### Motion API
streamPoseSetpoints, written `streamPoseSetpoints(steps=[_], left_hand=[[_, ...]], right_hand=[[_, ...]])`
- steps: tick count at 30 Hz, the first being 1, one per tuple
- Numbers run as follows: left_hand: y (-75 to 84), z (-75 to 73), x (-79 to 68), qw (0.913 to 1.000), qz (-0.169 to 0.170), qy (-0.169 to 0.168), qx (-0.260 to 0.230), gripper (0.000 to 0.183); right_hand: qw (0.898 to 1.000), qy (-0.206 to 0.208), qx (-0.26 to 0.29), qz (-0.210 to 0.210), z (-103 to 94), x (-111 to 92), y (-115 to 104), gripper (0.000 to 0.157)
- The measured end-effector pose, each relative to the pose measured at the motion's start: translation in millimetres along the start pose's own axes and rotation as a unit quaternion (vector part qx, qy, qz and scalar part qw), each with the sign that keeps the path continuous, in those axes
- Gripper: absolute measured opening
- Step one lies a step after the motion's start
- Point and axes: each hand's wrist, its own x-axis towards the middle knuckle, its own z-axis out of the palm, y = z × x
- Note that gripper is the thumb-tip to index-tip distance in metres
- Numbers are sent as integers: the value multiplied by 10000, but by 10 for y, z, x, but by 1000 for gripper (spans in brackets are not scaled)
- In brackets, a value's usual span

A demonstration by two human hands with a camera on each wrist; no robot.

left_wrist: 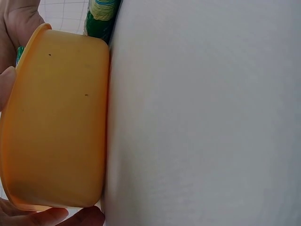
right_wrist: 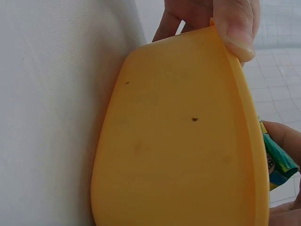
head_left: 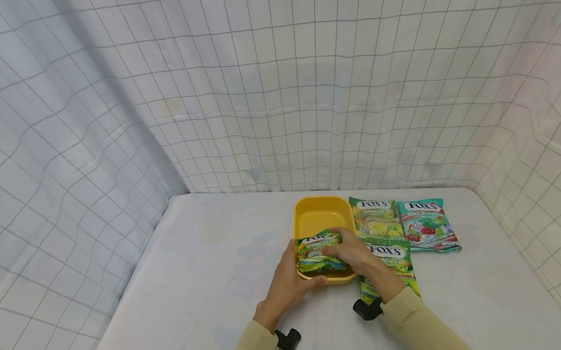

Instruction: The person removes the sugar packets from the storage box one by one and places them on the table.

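Observation:
A yellow plastic tub [head_left: 321, 217] stands on the white table. My left hand [head_left: 288, 283] grips its near left corner, thumb at the near rim and fingers along the left side. Inside the near half lies a green Fox's Spring Tea candy bag [head_left: 321, 251], which my right hand [head_left: 352, 249] holds from the right. In the right wrist view a crimped end of the candy bag [right_wrist: 281, 165] shows between the right fingers, above the rim. The left wrist view has the tub's wall [left_wrist: 56, 122], with left fingers [left_wrist: 47, 218] around its far side. The bag's underside is hidden.
Right of the tub lie another Spring Tea bag [head_left: 376, 219], a teal Mint Blossom bag [head_left: 427, 224] and a nearer Spring Tea bag [head_left: 391, 256], partly under the right forearm. Grid-patterned white cloth [head_left: 329, 120] walls the table's back and sides.

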Motion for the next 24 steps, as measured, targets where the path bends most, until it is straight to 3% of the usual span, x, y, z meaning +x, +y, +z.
streamPoseSetpoints(steps=[14, 24], left_hand=[[-17, 11, 18, 10000, 86, -21, 41, 111], [-10, 4, 9, 10000, -16, -33, 19, 115]], right_hand=[[9979, -40, 646, 9, 57, 48, 23, 75], [9996, -14, 265, 21, 70, 65, 33, 89]])
